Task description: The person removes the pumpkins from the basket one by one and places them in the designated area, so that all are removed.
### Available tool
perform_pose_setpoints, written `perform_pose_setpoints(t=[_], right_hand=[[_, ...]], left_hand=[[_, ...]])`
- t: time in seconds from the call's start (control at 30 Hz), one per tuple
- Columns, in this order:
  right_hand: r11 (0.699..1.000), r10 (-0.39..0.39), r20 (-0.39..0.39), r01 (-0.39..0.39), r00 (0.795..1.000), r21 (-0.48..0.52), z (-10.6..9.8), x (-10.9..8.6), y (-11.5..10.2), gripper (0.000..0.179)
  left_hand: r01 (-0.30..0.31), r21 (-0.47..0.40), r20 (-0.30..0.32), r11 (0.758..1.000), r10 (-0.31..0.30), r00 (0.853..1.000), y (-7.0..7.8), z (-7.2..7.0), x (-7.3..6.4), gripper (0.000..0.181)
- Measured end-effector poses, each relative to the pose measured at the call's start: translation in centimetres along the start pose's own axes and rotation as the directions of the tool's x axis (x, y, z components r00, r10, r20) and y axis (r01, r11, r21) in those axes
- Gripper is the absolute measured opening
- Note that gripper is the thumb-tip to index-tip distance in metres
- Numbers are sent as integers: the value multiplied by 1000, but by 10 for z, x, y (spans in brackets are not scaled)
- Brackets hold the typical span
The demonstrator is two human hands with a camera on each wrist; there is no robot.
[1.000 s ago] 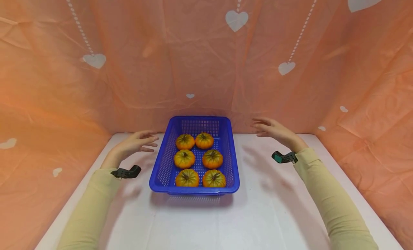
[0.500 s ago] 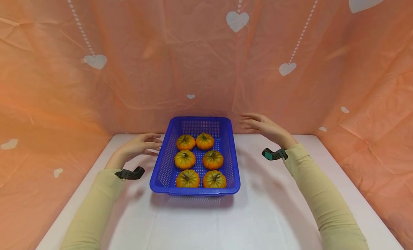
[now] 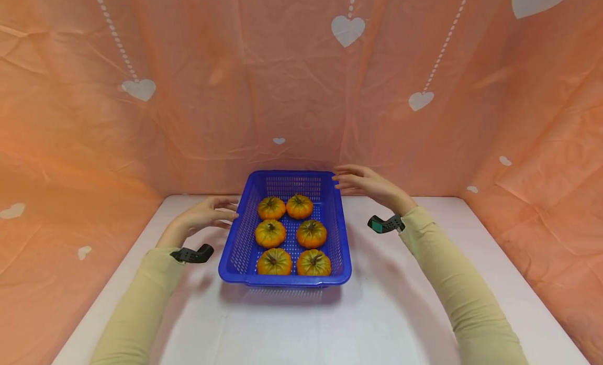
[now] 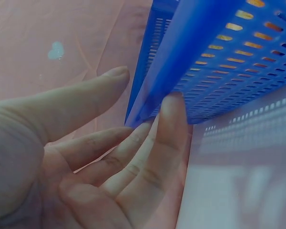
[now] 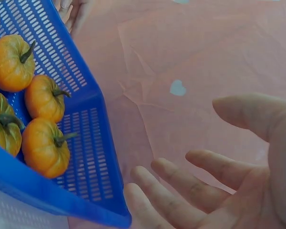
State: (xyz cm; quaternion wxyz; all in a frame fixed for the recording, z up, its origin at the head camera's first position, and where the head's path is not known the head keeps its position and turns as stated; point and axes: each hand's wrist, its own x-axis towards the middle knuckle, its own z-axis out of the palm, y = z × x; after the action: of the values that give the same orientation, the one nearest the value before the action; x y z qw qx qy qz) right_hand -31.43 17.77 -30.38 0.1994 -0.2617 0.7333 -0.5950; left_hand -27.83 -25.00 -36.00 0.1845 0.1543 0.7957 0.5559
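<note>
Basket, blue point(image 3: 285, 279), one: on table point(image 3: 282, 328) | Pumpkins point(image 3: 311, 234), six: inside basket | Left hand point(image 3: 200, 216): unclamped, basket's left rim, contact unclear | Right hand point(image 3: 373, 187): fingers apart, basket's far-right corner | We judge uneven lifting could tilt basket, rolling pumpkins

From my head I look forward and down on the basket point(image 3: 285, 279). Both wrist views share it closer: left its outer wall point(image 4: 243, 71), right its inside point(image 5: 88, 155).

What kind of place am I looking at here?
Probably a makeshift filming booth: orange heart-printed curtains hang behind and beside a white table holding a blue perforated basket, and two black wrist-worn devices are visible.
</note>
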Motion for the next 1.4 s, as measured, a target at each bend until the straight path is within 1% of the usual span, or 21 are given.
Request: perform_pose_setpoints(t=[0.33,0.47,0.57,0.8,0.97,1.17,1.4], right_hand=[[1000,17,14,-16,1000,-22,14,21,6,50],[999,46,17,-46,999,-29,17,31,13,50],[996,83,13,-83,996,-22,21,37,16,51],[983,170,4,-170,985,67,32,49,21,52],[971,217,1,-216,976,105,37,57,21,54],[957,258,-26,-252,966,144,43,66,25,58],[941,303,-60,-288,951,177,51,74,33,52]], left_hand=[[3,29,-13,1000,-2,1000,-1,3,3,65],[6,40,-18,999,-5,1000,0,4,4,65],[7,48,-21,999,-6,1000,0,5,5,65],[10,52,-22,999,-9,1000,0,5,3,65],[16,55,-21,998,-15,1000,0,4,3,66],[14,57,-18,998,-13,1000,1,4,3,66],[31,61,-21,998,-30,999,0,5,4,66]])
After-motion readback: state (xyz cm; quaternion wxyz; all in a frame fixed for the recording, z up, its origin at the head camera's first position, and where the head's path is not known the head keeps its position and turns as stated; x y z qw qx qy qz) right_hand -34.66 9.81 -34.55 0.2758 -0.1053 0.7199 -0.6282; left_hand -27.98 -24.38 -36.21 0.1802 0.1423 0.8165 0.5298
